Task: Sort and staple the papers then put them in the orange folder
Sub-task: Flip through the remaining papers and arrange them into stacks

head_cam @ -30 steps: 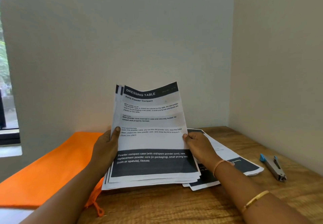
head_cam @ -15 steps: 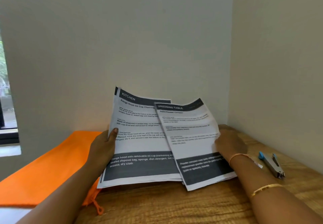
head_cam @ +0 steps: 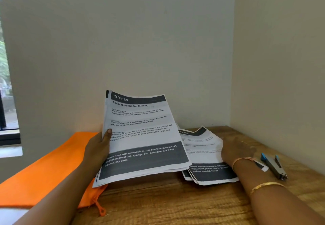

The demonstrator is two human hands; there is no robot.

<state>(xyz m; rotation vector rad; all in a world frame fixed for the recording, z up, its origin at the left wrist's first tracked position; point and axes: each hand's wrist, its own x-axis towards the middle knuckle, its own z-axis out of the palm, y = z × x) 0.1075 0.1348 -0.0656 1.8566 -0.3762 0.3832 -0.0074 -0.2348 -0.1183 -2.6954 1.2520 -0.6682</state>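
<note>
- The stack (head_cam: 140,137) stands tilted up off the bench (head_cam: 175,205), a "KITCHEN" sheet in front; the left hand (head_cam: 97,152) grips its left edge, thumb (head_cam: 107,134) pressed on the front, fingers behind the paper and out of sight
- The pile (head_cam: 207,156) lies flat on the bench just right of the stack; the right hand (head_cam: 237,150) rests palm-down on it, fingers seemingly laid flat and pinching nothing
- Risk, as I judge it: the stack hangs from one edge only and its lower sheets already fan out; a slackened thumb would let them slide into the pile and undo the sorting; the pile's corners are splayed too, so a nudge from the wrist could skew it
- Paper thin, limp, smooth, with black printed bands; folder (head_cam: 44,175) at left, soft-looking and orange, a cord pull dangling near the bench edge; stapler (head_cam: 274,166) grey metal with blue tips, just beside the right wrist; bench grained wood
</note>
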